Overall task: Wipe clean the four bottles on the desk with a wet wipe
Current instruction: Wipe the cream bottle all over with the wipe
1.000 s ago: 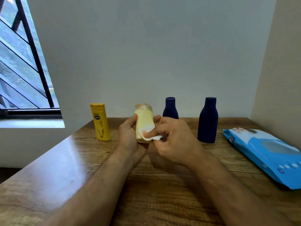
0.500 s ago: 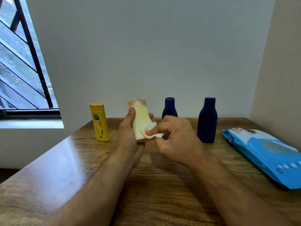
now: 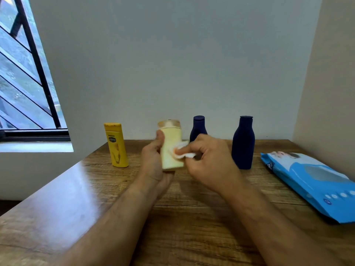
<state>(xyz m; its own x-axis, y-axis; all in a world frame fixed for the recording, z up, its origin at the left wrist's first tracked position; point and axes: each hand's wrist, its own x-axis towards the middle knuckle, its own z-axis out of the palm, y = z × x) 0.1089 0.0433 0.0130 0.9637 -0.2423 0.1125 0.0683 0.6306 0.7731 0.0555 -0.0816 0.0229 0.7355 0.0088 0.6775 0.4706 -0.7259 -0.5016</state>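
The left hand (image 3: 153, 166) grips a pale cream bottle (image 3: 171, 148) upright and lifted just clear of the worktop (image 3: 192, 217), thumb on its near left side and the fingers hidden behind it. The right hand (image 3: 209, 164) pinches a folded white wipe (image 3: 182, 150) between thumb and forefinger and presses it against the bottle's front, about halfway up.

Judging by how things stand, the wiping is in its early or middle part. The cream bottle is the one being cleaned. A yellow bottle (image 3: 116, 144) stands to its left, a small dark blue bottle (image 3: 198, 128) stands behind the right hand and is partly hidden by it, and a taller dark blue bottle (image 3: 243, 143) stands further right. No surface shows whether any of these three has been wiped, so at least the cream bottle's finish, and probably more, is left.

The bottles stand in a loose row near the back wall, well apart from one another, so each can be lifted without knocking its neighbour. A blue pack of wipes (image 3: 311, 181) lies along the right side and appears to run over the worktop's right edge, close to the side wall. The wide front and left of the worktop give room for the forearms; its left edge runs diagonally below the window (image 3: 25, 83).
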